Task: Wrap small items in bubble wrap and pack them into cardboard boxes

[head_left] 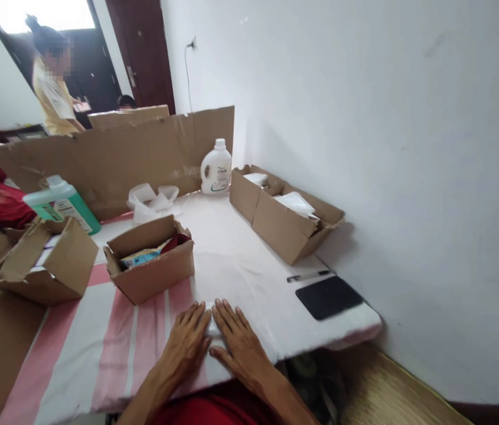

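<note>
A small clear plastic packet, perhaps bubbled, lies on the counter in the gap between a person's two bare hands. The left hand and right hand rest palm down, one along each side of the packet. Their fingers are stretched out flat, the left ones close together and the right ones slightly spread; they appear to touch the packet's edges without pinching it. Under and left of the fingers runs a pink-and-white striped cloth.

Just ahead and to the left of the fingers stands an open brown carton holding colourful packages. Farther left are more cardboard boxes, and behind them a bottle of green liquid leans to one side. Well ahead of the fingers sit translucent plastic pieces (their exact shape is hard to make out) and a white handled jug, before an upright cardboard panel.

Ahead and to the right of the fingers, a long carton holds white plastic-wrapped items. Nearer, right of the fingers, lie a slim pen-like object and a flat black pad. Far beyond the panel, at upper left, stands a person in a yellow top.
</note>
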Motion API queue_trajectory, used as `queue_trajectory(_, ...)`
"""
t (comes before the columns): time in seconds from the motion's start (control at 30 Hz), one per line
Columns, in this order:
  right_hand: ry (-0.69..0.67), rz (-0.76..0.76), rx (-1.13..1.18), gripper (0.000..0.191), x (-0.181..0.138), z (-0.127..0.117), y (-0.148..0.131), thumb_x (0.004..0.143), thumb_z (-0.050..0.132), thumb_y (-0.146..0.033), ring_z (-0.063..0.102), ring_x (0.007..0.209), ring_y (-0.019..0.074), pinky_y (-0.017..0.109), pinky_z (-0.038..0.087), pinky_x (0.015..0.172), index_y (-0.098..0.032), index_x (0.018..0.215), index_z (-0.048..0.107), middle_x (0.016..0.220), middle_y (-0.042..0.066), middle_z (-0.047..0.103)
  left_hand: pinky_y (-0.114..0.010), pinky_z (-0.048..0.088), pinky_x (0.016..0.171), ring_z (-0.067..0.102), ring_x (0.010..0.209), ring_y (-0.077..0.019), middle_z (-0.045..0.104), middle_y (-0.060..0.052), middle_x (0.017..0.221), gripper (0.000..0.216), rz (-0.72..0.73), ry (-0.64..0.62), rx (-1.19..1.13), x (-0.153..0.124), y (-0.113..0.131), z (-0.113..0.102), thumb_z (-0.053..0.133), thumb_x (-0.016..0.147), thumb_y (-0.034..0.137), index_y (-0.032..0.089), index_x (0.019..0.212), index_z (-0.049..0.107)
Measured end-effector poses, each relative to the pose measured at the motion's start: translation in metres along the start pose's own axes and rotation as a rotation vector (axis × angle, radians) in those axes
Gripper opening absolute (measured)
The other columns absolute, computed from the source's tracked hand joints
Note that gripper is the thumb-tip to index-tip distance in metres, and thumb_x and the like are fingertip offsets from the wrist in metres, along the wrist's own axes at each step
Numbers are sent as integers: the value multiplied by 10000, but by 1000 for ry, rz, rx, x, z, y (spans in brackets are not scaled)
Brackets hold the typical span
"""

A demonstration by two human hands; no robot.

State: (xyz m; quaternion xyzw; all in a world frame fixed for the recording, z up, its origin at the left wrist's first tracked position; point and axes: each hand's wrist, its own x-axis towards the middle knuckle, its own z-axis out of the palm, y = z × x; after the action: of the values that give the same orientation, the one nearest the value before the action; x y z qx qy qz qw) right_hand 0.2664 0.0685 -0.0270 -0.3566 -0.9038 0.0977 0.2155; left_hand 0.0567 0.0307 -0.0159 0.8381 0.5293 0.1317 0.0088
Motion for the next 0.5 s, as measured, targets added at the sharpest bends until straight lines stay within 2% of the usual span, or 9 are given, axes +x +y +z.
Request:
queue_trajectory(0.07, 22, -36, -17, 752, -3, 4, 6, 959, 623, -413, 399, 1482, 305, 515, 400, 1161, -179, 1601, 310, 1594, 154, 433, -450, 467, 1087, 535, 1365, -297, 574, -164, 1471, 572, 11, 1, 22, 4, 1, -3, 461, 909, 152, 177, 1481, 465)
queue_trajectory(0.13, 107, -64, -46, 623, -1, 5, 7, 948, 628, -320, 478, 1419, 322, 507, 454, 1101, -173, 1526, 449, 1530, 164, 519, -427, 487, 1060, 583, 1312, -285, 617, -155, 1421, 595, 24, 7, 37, 9, 2, -8, 434, 849, 62, 180, 1427, 515)
queue_trajectory(0.2, 218, -97, -45, 427, 7, -1, 4, 950, 592, -198, 601, 1267, 309, 466, 519, 986, -191, 1377, 598, 1364, 151, 659, -376, 527, 988, 662, 1179, -252, 696, -123, 1298, 571, 37, 22, 40, 14, 3, -17, 423, 806, 16, 195, 1324, 582)
queue_trajectory(0.27, 292, -111, -11, 303, 21, -18, -2, 965, 536, -118, 675, 1024, 265, 405, 544, 831, -224, 1213, 675, 1112, 107, 743, -318, 561, 859, 713, 980, -209, 754, -75, 1109, 489, 42, 44, 36, 20, 4, -33, 420, 814, 11, 219, 1208, 622)
queue_trajectory(0.33, 324, -131, 23, 262, 40, -47, -10, 991, 498, -108, 653, 852, 232, 363, 524, 723, -239, 1110, 691, 937, 72, 727, -303, 558, 765, 704, 846, -190, 752, -46, 968, 419, 34, 77, 38, 26, 3, -58, 403, 856, 25, 230, 1147, 624)
queue_trajectory(0.37, 338, -151, 30, 250, 52, -64, -15, 1003, 489, -118, 637, 828, 228, 358, 518, 709, -238, 1088, 691, 911, 68, 714, -313, 554, 754, 696, 830, -193, 744, -46, 946, 398, 29, 100, 45, 30, 1, -75, 392, 885, 39, 230, 1152, 617)
queue_trajectory(0.43, 393, -228, 34, 241, 80, -101, -27, 1016, 476, -133, 623, 853, 229, 362, 527, 741, -227, 1075, 690, 929, 74, 706, -341, 547, 790, 691, 874, -205, 737, -59, 980, 375, 35, 174, 73, 38, -5, -114, 374, 944, 80, 227, 1208, 595)
queue_trajectory(0.5, 449, -293, 19, 236, 113, -135, -40, 1030, 474, -158, 615, 893, 233, 372, 540, 784, -223, 1094, 691, 970, 77, 708, -343, 543, 834, 688, 943, -203, 733, -76, 1082, 350, 85, 319, 133, 47, -17, -156, 398, 984, 136, 219, 1276, 572)
